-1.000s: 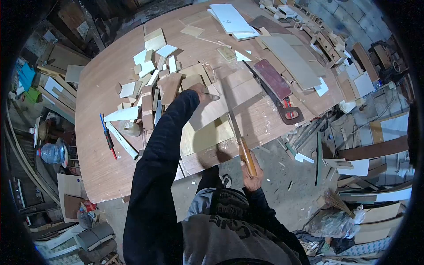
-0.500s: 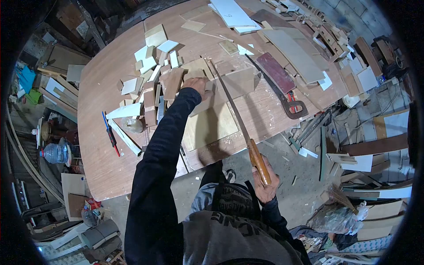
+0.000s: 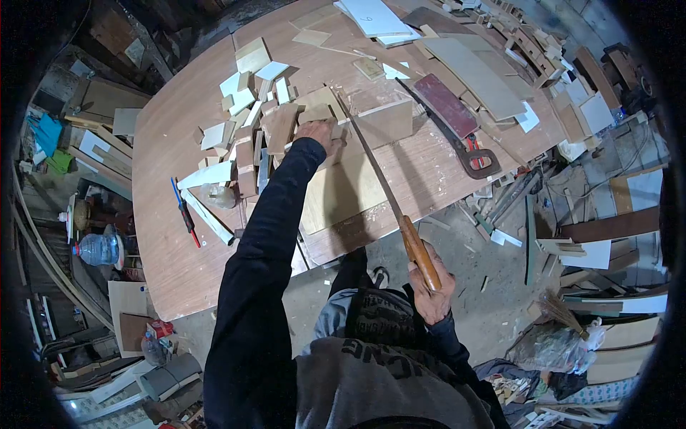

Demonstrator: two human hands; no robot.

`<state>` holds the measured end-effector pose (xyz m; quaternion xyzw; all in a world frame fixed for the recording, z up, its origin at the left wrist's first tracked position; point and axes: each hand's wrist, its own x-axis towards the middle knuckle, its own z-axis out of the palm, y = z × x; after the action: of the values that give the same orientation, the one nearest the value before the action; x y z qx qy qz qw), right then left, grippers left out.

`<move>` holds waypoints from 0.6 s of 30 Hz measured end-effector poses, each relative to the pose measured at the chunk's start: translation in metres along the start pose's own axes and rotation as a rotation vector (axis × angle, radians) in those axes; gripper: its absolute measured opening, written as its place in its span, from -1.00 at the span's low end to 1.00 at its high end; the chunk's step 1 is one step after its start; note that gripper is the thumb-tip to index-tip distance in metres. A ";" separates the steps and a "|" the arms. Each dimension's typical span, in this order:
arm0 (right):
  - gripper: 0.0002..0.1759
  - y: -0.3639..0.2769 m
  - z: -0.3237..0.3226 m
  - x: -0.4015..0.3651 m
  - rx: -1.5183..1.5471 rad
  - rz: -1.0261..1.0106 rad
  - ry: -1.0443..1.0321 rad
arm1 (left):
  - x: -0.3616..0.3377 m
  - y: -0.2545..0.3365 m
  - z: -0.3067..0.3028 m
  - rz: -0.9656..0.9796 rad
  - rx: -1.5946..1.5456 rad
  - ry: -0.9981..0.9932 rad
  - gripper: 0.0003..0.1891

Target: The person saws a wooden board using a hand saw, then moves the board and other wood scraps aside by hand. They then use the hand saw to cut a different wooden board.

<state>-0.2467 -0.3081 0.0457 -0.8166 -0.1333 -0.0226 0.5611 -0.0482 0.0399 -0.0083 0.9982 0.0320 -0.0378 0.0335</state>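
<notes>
Head view, looking down over a person's dark sleeves at a big brown table (image 3: 164,236). Nearest the body, just off the table's near edge, the right hand (image 3: 431,289) has its fingers wrapped tight round the wooden grip of a hand saw (image 3: 416,247). The saw's blade slants away from that hand across the right side of a pale plywood panel (image 3: 343,189), which lies flat at the table's near edge. The left hand (image 3: 318,131), at the end of a long black sleeve, rests on the panel's far end beside the blade, fingers close together and pressed down on the wood. Whether they hook over the edge cannot be told. Left of the panel sits a heap of wood offcuts (image 3: 239,118). Right of the panel lies a second saw (image 3: 468,146) with a red and black handle. Beyond the panel, at the table's far edge, lies a white board (image 3: 375,18).
</notes>
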 end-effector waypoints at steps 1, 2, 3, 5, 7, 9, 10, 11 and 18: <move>-0.49 0.002 0.000 -0.001 0.003 0.001 0.003 | 0.000 0.001 -0.001 -0.025 0.008 -0.022 -0.37; -0.49 0.004 0.000 -0.004 0.007 -0.008 0.011 | 0.000 0.002 -0.002 -0.050 0.014 -0.045 -0.37; -0.48 0.005 -0.001 -0.005 0.011 -0.016 0.018 | -0.001 0.004 -0.002 -0.048 0.017 -0.047 -0.37; -0.48 0.001 -0.004 -0.007 0.012 0.005 0.009 | -0.002 0.008 -0.005 -0.082 0.043 -0.057 -0.36; -0.48 0.001 -0.007 -0.009 0.011 0.025 0.002 | 0.000 0.006 -0.003 -0.073 0.052 -0.066 -0.35; -0.48 0.004 -0.008 -0.011 -0.033 -0.009 0.008 | -0.001 0.007 -0.004 -0.068 0.060 -0.073 -0.34; -0.48 0.003 -0.009 -0.012 -0.031 -0.009 0.010 | -0.002 0.009 -0.006 -0.070 0.044 -0.067 -0.34; -0.49 0.001 -0.011 -0.014 -0.004 0.055 -0.015 | -0.004 0.010 -0.008 -0.072 0.027 -0.063 -0.34; -0.48 -0.004 -0.016 -0.017 0.012 0.161 -0.061 | -0.008 0.015 -0.011 -0.135 0.005 -0.046 -0.36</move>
<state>-0.2618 -0.3250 0.0522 -0.8216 -0.0844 0.0481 0.5617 -0.0541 0.0251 0.0042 0.9927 0.0984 -0.0631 0.0291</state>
